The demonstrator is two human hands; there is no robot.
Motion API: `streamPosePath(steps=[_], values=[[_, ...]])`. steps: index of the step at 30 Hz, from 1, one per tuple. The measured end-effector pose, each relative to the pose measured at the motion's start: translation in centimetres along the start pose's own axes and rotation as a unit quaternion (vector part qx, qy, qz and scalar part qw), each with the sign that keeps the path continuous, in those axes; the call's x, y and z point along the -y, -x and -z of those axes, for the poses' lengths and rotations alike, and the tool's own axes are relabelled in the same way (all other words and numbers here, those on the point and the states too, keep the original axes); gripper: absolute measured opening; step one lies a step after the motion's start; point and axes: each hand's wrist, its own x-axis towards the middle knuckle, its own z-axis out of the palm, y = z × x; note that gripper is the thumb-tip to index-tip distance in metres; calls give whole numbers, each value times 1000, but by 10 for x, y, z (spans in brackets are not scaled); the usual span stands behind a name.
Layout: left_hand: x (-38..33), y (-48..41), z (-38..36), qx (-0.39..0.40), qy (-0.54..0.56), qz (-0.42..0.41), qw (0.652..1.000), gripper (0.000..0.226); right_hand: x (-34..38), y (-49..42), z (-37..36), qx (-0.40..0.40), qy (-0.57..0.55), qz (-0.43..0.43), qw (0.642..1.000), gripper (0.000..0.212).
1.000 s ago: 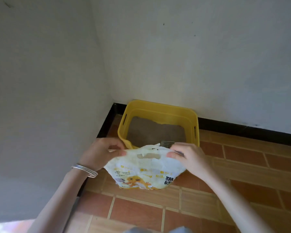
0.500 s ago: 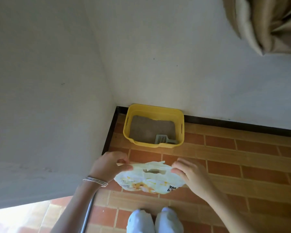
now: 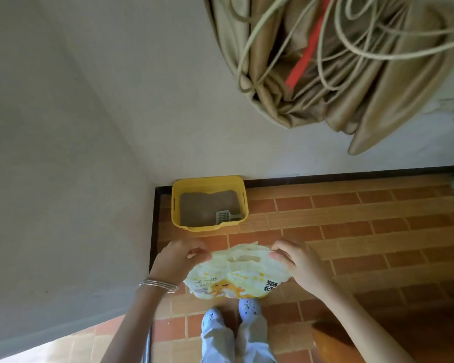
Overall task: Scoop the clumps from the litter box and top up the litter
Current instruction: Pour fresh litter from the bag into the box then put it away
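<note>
Head view: left hand [image 3: 180, 260] & right hand [image 3: 296, 260] hold litter bag [image 3: 236, 276] top, fingers [image 3: 198, 256] clamped on it. Litter box [image 3: 209, 179] w/ scoop [image 3: 224, 216] ahead, curtain [image 3: 338, 61] above. Bag reads approx. "BENTONITE", rest blurred.

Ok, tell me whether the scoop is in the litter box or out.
In. The grey slotted scoop lies on the litter inside the yellow litter box, by its near right corner, handle pointing toward the right wall.

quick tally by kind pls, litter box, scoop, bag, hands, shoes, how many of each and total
litter box: 1
scoop: 1, lying in the box
litter bag: 1
hands: 2, left hand and right hand, each gripping the bag's top edge
shoes: 2, left shoe and right shoe
total: 7
</note>
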Motion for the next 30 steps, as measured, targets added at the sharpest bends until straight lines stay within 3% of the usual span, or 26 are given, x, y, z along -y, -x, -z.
streamPosePath(steps=[3,6,12,16,19,23,28,30], values=[[-36,4,8,11,-16,-36,999,24,10,18,33,-24,9,-26,999,34],[-72,3,17,26,-31,-72,997,7,18,34,65,-53,7,-51,997,30],[-143,-11,27,35,-78,-149,985,10,28,60,123,-112,41,-87,989,13],[-190,-20,17,30,-113,-215,970,43,27,84,159,-184,60,-112,975,25],[-223,-29,1,9,-138,-266,954,49,19,98,183,-231,61,-128,963,34],[-264,-47,-24,7,-183,-320,929,19,-10,115,210,-267,65,-161,948,32],[-319,-75,-63,36,-179,-349,919,9,-54,130,250,-289,72,-189,936,26],[-345,-89,-80,52,-175,-351,918,16,-73,137,269,-295,77,-199,931,29]])
